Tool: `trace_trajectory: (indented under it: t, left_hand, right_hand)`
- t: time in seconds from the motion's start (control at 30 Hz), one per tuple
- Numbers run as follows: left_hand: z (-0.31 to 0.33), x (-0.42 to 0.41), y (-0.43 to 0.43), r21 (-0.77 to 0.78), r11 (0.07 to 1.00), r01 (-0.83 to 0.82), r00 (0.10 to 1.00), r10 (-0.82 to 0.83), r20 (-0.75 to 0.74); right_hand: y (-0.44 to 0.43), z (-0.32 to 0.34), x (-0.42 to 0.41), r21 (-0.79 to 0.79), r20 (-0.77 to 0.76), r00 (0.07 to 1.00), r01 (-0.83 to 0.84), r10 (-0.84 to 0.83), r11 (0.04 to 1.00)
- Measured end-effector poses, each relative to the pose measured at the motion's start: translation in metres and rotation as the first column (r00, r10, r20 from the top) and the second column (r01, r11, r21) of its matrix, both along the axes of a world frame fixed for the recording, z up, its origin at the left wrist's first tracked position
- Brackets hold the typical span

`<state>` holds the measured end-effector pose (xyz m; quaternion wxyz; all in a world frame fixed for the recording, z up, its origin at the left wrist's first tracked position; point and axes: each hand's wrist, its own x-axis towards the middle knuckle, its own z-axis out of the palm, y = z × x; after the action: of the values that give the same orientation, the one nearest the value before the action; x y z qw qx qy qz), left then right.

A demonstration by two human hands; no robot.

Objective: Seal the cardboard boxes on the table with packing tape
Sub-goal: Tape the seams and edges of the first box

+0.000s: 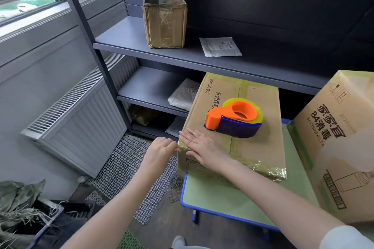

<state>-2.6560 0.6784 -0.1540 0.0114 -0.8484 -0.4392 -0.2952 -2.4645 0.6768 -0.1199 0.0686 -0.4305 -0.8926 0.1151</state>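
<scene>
Grey shelving unit across the upper frame, radiator at left; small green table with blue edging at lower centre-right.

Right hand, centre frame: laid flat, fingers spread, palm pressed on the near left corner of the flat cardboard box. Grip wide, nothing held. Left hand, just left of it: fingertips pinched against the box's left corner edge, apparently on the tape end; whether tape is actually held cannot be told.

Box lies at the table's left end, overhanging slightly. Yellowish tape is seen along the centre seam and wrinkled over the near edge. Tape dispenser, orange and blue, rests on the box top, untouched.

Larger printed box stands at right frame, tilted, green-taped along its edges. A taped box sits on the upper shelf, a white packet beside it.

Handling judgement: cardboard stiff at edges, top panel likely to flex under pressure; probably light. Tape film thin, clingy, prone to creasing. Best smoothed from the corner outward; box best steadied by its edges, dispenser taken through its orange loop.
</scene>
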Motion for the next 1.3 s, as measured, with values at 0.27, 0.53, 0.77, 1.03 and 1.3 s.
trace_trajectory:
  t: [0.27, 0.53, 0.77, 1.03, 1.3]
  left_hand:
    - [0.004, 0.0, -0.004, -0.125, 0.992, 0.006, 1.0, -0.004, 0.017]
    - [0.012, 0.017, -0.015, 0.035, 0.997, -0.063, 0.996, 0.065, -0.068]
    - [0.001, 0.04, -0.006, 0.037, 0.989, 0.141, 0.986, -0.137, -0.09]
    - [0.006, 0.049, -0.016, 0.072, 0.994, 0.084, 0.982, -0.07, -0.173]
    - [0.011, 0.119, -0.033, 0.22, 0.938, 0.266, 0.961, -0.242, -0.131]
  right_hand:
    - [-0.004, 0.015, 0.003, -0.029, 0.117, 0.992, -0.039, 0.042, 0.999]
    - [-0.02, 0.02, 0.049, 0.0, 0.273, 0.961, -0.057, 0.055, 0.998]
    - [-0.029, 0.016, 0.055, 0.067, 0.231, 0.973, -0.016, 0.0, 0.998]
    - [-0.034, 0.022, 0.062, 0.008, 0.199, 0.98, -0.003, 0.001, 1.0]
    - [-0.06, 0.032, 0.117, -0.035, 0.336, 0.937, 0.12, -0.102, 0.992]
